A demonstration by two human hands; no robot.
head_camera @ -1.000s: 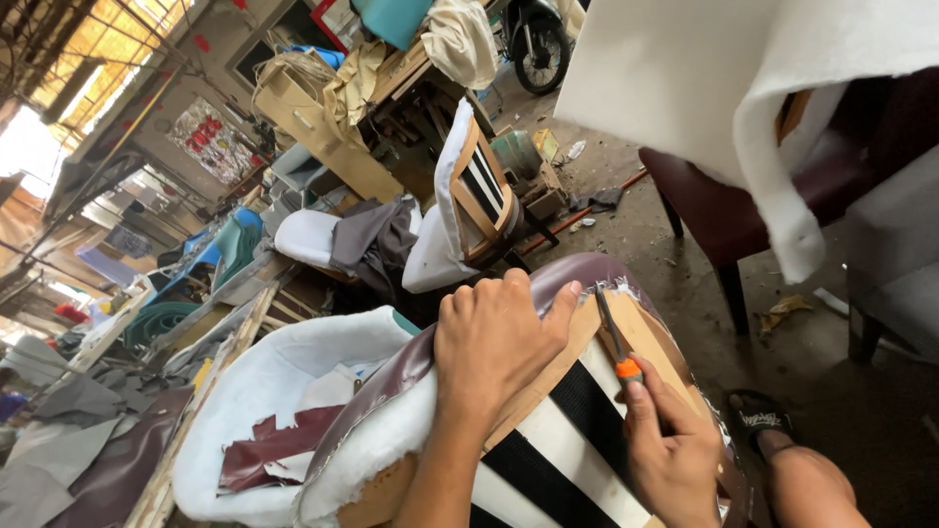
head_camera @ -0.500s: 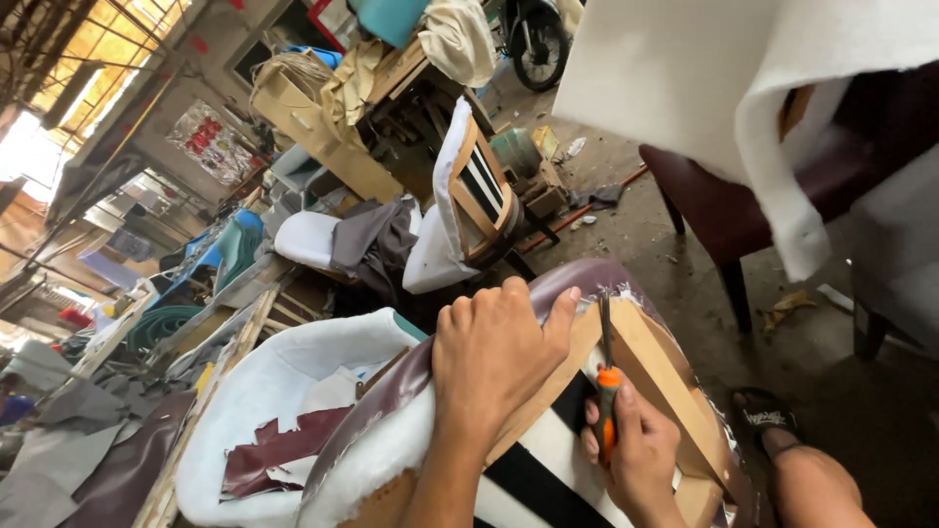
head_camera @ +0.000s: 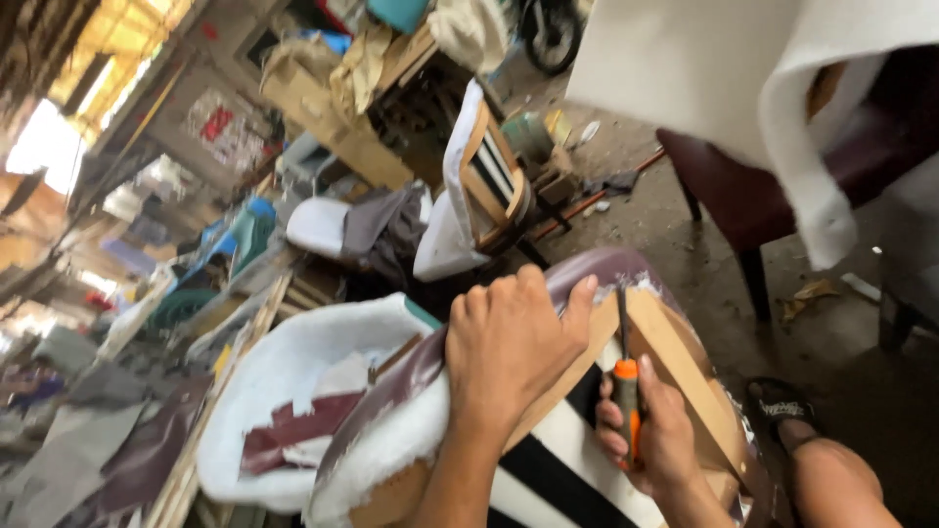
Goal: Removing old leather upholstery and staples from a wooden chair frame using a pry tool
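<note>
Maroon vinyl [head_camera: 597, 269] is being pulled over the top of a wooden chair frame [head_camera: 675, 352], and the left hand [head_camera: 509, 347] is gripping it there, fingers curled over the white padding [head_camera: 391, 440] and thumb pressing along the rail. The right hand [head_camera: 655, 435] is wrapping fully closed around one orange-handled screwdriver [head_camera: 626, 376], holding it upright with the blade tip meeting the frame's top corner (right beside the left thumb). Two hands are working on this one chair; black and white webbing straps [head_camera: 567, 440] are crossing its back. A second stripped chair [head_camera: 484, 191] is standing farther off. Since a second ago the screwdriver has swung from slanted to nearly vertical, while the left hand's grip is staying put.
</note>
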